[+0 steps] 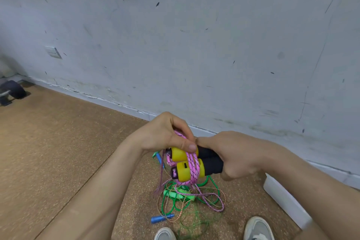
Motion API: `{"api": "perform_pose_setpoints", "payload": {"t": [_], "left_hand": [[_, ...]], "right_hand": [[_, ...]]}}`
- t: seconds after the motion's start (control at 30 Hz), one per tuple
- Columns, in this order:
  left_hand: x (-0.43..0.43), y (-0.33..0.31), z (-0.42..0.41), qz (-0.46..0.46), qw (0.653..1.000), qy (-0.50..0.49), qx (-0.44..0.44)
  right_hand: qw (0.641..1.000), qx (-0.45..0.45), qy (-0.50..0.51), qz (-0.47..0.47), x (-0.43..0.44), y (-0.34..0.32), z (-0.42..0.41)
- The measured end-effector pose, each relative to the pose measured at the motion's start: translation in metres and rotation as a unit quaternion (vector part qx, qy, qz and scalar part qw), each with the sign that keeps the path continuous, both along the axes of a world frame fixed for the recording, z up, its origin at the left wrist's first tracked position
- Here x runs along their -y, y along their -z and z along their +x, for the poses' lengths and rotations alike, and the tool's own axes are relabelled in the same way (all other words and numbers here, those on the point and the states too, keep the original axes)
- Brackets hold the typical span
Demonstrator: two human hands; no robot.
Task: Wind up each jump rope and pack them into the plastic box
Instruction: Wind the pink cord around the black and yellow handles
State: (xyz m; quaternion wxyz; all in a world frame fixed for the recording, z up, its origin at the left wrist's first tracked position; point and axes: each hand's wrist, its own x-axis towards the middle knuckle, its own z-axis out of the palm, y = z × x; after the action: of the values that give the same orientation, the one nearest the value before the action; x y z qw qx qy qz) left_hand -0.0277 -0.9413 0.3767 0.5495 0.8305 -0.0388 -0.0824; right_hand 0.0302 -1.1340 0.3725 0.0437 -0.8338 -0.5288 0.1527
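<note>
My right hand [233, 154] grips the black ends of two yellow-and-black jump rope handles [187, 163], held side by side. Pink cord [191, 161] is wound around the yellow parts, and more of it hangs down to the floor. My left hand [165, 134] holds the pink cord above the handles, its thumb pressing on the windings. Below on the floor lies a tangle of green rope [175, 198] with green handles, and a rope with blue handles [161, 218]. The white plastic box [286, 200] stands at the right, partly hidden by my right arm.
A scuffed white wall runs diagonally behind the hands. The floor is brown cork. My two grey shoes [257, 230] stand at the bottom edge by the ropes. A dark object [13, 89] sits by the wall at far left.
</note>
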Motion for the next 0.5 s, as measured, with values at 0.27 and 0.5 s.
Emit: {"api": "perform_pose_setpoints", "payload": {"t": [0.27,0.5], "left_hand": [[-0.004,0.03,0.009,-0.334,0.938,-0.036,-0.086],[0.021,0.045,0.014,-0.369,0.904,-0.215,-0.022]], "right_hand": [[0.98,-0.179,0.026,0.08,0.006,-0.009,0.005],[0.91,-0.308,0.162,0.225,0.007,-0.004,0.022]]}}
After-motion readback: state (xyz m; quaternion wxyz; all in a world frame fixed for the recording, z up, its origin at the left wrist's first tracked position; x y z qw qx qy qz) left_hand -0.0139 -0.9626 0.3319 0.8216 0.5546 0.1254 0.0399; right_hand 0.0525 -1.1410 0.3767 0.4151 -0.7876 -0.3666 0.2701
